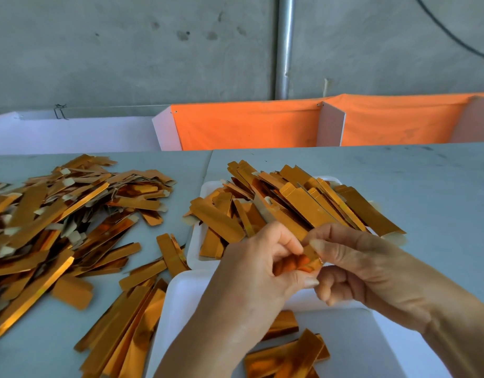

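Step in hand, as judged: working one gold strip (308,258) between both hands, probably folding or creasing it into shape. Which exact fold is being made cannot be told; the piece is mostly hidden.

Thing: the gold strip sits pinched between the two sets of fingers, held in the air, not touching the desk (431,186). Only a short, shiny part shows in the gap between the hands.

Left hand (262,271): fingers (287,241) curled tight over the strip from above, thumb under it, back of the hand turned to the camera. Forearm comes up from the lower edge.

Right hand (371,268): forefinger and thumb nip the strip's right end; the other fingers are tucked under, holding nothing. Forearm enters from the lower right. The two hands meet fingertip to fingertip.

Surroundings, from the fingers:
- Directly below: near white tray (181,293), a few finished-looking strips (290,356) lying in it.
- Just beyond: far white tray (197,241), heaped with a stock pile (303,208) of the same pieces.
- Well to the left: loose heap (58,214) spread on the desk.

Next move, as judged: complete the fold with a firm press along the crease, both grips steady so the foil does not slip or buckle, then release over the near tray. Risk: the glossy face is slick, and a light pinch could let it twist.
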The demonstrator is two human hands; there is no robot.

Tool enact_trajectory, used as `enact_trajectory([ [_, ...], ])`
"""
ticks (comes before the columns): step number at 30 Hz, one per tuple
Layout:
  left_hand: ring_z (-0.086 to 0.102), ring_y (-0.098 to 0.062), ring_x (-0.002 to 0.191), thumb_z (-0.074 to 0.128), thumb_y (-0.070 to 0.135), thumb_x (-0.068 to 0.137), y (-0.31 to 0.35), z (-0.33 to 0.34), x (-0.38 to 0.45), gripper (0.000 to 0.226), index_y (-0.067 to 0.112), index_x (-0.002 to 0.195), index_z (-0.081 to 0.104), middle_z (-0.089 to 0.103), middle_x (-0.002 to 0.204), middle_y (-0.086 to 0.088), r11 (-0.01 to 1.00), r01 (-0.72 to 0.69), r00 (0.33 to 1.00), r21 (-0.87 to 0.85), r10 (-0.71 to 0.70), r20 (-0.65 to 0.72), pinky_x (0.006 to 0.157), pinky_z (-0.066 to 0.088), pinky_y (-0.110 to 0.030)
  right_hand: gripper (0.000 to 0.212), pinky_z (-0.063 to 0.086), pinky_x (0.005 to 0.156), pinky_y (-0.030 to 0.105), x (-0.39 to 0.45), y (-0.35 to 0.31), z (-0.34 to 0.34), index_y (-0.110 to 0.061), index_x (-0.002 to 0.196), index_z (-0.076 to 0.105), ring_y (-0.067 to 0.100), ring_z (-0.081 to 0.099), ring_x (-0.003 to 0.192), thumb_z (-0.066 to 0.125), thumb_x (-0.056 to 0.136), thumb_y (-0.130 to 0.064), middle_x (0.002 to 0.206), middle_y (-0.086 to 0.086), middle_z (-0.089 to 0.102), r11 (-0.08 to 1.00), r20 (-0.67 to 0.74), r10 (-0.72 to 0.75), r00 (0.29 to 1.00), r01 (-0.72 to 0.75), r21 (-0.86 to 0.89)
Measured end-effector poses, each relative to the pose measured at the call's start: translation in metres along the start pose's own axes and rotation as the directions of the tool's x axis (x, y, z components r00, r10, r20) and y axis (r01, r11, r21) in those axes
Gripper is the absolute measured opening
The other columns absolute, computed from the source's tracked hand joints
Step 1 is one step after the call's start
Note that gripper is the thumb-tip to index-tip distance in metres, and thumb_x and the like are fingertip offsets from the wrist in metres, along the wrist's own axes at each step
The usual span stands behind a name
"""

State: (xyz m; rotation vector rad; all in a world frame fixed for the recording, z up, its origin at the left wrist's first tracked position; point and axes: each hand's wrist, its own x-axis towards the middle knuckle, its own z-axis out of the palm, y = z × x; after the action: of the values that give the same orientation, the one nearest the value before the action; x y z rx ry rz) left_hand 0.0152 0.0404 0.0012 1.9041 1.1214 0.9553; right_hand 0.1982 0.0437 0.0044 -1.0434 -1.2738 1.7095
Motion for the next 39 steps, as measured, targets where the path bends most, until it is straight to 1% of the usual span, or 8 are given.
enact_trajectory([
  [4,0.062,0.01,0.083,0.069,0.062,0.067,0.002,-0.002,-0.002,0.036,0.034,0.087,0.06,0.069,0.088,0.022,0.994,0.088,0.99,0.07,-0.094,0.1,0.064,0.046,-0.007,0.008,0.051,0.055,0.023,-0.004,-0.005,-0.006,-0.011,0.096,0.064,0.019,0.062,0.056,0.061,0.088,-0.013,0.067,0.016,0.065,0.937,-0.036,0.161,0.986,-0.164,-0.31],
  [7,0.057,0.011,0.076,0.052,0.063,0.079,0.002,-0.004,0.0,0.032,0.031,0.078,0.057,0.064,0.075,0.017,0.971,0.125,0.989,0.204,-0.105,-0.103,0.06,0.04,-0.002,0.011,0.05,0.059,0.024,-0.009,-0.008,-0.006,-0.022,0.093,0.066,0.016,0.062,0.058,0.063,0.086,-0.03,0.07,0.006,0.068,0.871,-0.017,0.211,0.977,-0.196,-0.45],
  [13,0.053,-0.001,0.085,0.049,0.025,0.096,-0.014,-0.009,0.005,0.011,0.029,0.102,0.057,0.054,0.093,0.018,0.888,0.243,0.909,0.391,-0.067,-0.412,0.063,0.039,-0.007,0.029,0.044,0.072,0.01,0.008,0.006,0.01,-0.04,0.077,0.067,-0.003,0.058,0.084,0.05,0.069,-0.062,0.085,-0.017,0.063,0.697,-0.223,-0.44,0.87,0.173,-0.696],
  [18,0.048,0.005,0.078,0.046,0.023,0.098,-0.017,-0.004,0.006,0.02,0.032,0.111,0.057,0.052,0.092,0.022,0.902,0.267,0.918,0.339,-0.131,-0.374,0.055,0.037,-0.001,0.029,0.035,0.081,-0.003,0.028,0.028,0.02,-0.033,0.118,0.065,-0.002,0.051,0.113,0.055,0.092,-0.037,0.135,-0.019,0.047,0.329,-0.085,-0.455,0.887,0.079,-0.941],
  [22,0.046,0.009,0.077,0.044,0.027,0.098,-0.017,-0.007,0.007,0.019,0.036,0.112,0.054,0.048,0.09,0.025,0.934,0.276,0.921,0.227,-0.19,-0.341,0.057,0.036,-0.001,0.019,0.044,0.079,0.003,0.026,0.023,0.011,-0.024,0.097,0.075,0.001,0.06,0.099,0.062,0.09,-0.013,0.12,-0.014,0.061,0.66,-0.337,-0.567,0.751,0.17,-0.732],
  [25,0.06,0.003,0.089,0.046,0.034,0.097,-0.014,-0.005,0.009,0.009,0.038,0.094,0.054,0.062,0.096,0.019,0.954,0.276,0.901,-0.117,-0.299,-0.314,0.081,0.049,-0.017,0.017,0.055,0.076,0.018,0.016,0.015,0.013,-0.018,0.09,0.079,0.007,0.066,0.103,0.066,0.08,-0.018,0.112,-0.008,0.069,0.945,-0.31,-0.327,0.893,0.303,-0.125],
  [29,0.07,-0.012,0.094,0.052,0.027,0.095,-0.008,-0.005,0.009,0.02,0.022,0.112,0.061,0.073,0.102,0.001,0.695,0.19,0.897,-0.694,-0.409,-0.164,0.086,0.053,-0.032,0.032,0.058,0.073,0.027,0.01,0.013,0.015,-0.009,0.092,0.077,0.02,0.071,0.092,0.069,0.064,-0.022,0.103,0.009,0.073,0.962,-0.152,-0.222,0.963,0.242,0.127],
  [39,0.069,-0.02,0.097,0.058,0.024,0.086,-0.004,-0.005,0.009,0.02,0.018,0.094,0.075,0.073,0.101,-0.008,0.54,0.107,0.947,-0.835,-0.31,-0.079,0.089,0.05,-0.037,0.025,0.057,0.08,0.029,0.01,0.012,0.02,-0.01,0.085,0.076,0.026,0.068,0.1,0.07,0.068,-0.028,0.105,0.013,0.071,0.979,-0.088,-0.201,0.976,0.202,-0.004],
])
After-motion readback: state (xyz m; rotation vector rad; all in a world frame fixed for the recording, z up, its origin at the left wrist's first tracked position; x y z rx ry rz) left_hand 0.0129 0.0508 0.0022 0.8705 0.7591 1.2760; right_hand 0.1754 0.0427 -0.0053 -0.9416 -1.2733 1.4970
